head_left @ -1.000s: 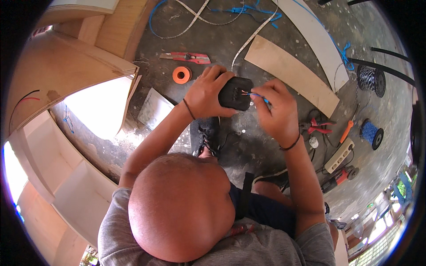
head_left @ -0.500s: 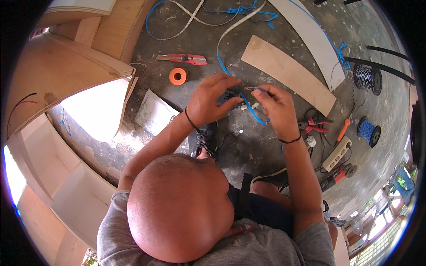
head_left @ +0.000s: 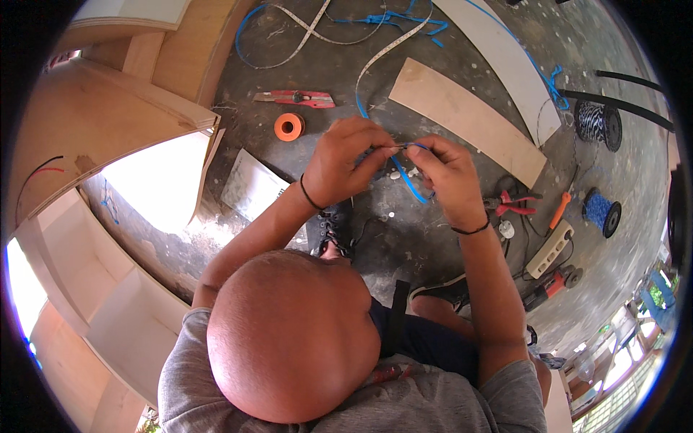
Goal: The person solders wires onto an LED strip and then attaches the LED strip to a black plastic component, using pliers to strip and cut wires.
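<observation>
A thin blue wire [head_left: 417, 146] with a bare end is pinched between the thumb and fingers of my right hand [head_left: 449, 177]. At its bare tip, the thumb and forefinger of my left hand [head_left: 348, 160] are closed together, meeting the right fingertips. A dark ridged piece in the left palm is mostly hidden behind the fingers. Under and between both hands runs a long narrow strip [head_left: 395, 45], white with marks on one side and blue on the other. Its blue end [head_left: 410, 180] hangs below the fingertips.
On the floor lie a red utility knife [head_left: 303, 98], an orange tape roll [head_left: 289, 127], a pale board [head_left: 469, 119], red pliers [head_left: 514, 203], an orange screwdriver [head_left: 559, 211], a power strip [head_left: 550, 250], an angle grinder [head_left: 552, 287] and wire spools [head_left: 600, 213]. Wooden cabinets [head_left: 108, 108] stand left.
My left fingers have closed and come to the wire's bare end; a gap lay between them before. My right hand still pinches the wire, nearly in place.
</observation>
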Demonstrator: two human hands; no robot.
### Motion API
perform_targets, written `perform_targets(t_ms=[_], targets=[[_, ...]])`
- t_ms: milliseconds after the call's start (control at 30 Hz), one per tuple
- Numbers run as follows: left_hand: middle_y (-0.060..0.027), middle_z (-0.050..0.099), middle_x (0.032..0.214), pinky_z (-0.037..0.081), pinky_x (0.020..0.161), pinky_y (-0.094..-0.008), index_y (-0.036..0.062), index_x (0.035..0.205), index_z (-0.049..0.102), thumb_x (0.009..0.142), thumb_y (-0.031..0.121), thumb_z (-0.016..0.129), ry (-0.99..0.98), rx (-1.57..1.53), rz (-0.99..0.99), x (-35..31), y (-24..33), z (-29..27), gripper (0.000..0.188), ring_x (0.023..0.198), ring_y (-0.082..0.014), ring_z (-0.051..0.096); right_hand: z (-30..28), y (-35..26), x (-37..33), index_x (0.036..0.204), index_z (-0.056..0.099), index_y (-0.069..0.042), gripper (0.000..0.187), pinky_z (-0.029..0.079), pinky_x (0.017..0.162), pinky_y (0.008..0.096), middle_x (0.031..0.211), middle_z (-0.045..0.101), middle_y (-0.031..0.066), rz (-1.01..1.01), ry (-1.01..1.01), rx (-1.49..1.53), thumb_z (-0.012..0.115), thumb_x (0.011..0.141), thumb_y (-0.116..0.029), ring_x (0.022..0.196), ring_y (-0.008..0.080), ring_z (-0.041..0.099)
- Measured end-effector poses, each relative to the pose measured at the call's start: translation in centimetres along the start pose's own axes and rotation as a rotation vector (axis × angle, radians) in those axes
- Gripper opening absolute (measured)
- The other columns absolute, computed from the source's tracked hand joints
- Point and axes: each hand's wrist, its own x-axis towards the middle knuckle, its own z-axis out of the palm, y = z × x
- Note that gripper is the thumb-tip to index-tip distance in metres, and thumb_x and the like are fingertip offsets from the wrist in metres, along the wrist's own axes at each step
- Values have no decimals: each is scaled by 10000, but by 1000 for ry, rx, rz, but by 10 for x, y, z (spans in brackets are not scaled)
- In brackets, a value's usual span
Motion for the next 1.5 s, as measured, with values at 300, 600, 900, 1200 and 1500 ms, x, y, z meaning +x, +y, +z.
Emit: perform_targets(t_ms=[300, 600, 900, 1200, 1500], targets=[[-30, 579, 813, 419, 686, -249, 8, 885, 597, 893, 87, 603, -44, -365, -327, 0, 9, 2, 81, 765, -99, 536, 7, 1, 0, 904, 668, -20, 97, 426, 575, 262, 774, 626, 69, -445, 79, -252, 672, 825, -75, 638, 112, 541], [8, 535, 782, 399, 654, -239, 39, 923, 578, 909, 161, 556, -290, -1842, -868, -12, -16, 10, 125, 692, -85, 490, 18, 2, -7, 871, 639, -4, 67, 443, 576, 289, 802, 609, 128, -721, 175, -453, 644, 813, -38, 649, 217, 599], [-64, 634, 914, 473, 722, -283, 10, 989, 628, 837, 52, 680, 13, -379, -353, -3, 15, 6, 167, 819, -135, 603, 13, 3, -2, 873, 642, 6, 101, 408, 583, 252, 727, 590, 49, -416, 156, -198, 654, 855, -93, 653, 85, 517], [-46, 599, 822, 445, 670, -281, 0, 916, 615, 876, 78, 611, -56, -315, -254, 2, 13, -4, 88, 712, -154, 567, 14, 4, -2, 892, 654, -16, 73, 441, 594, 260, 775, 608, 89, -535, 104, -269, 648, 835, -60, 667, 153, 576], [11, 495, 745, 372, 604, -241, 47, 902, 577, 922, 205, 529, -192, -1584, -952, -6, 5, 6, 167, 614, -84, 421, 15, -1, -9, 897, 644, -14, 77, 468, 598, 298, 825, 614, 114, -610, 128, -405, 636, 820, -9, 704, 218, 609]])
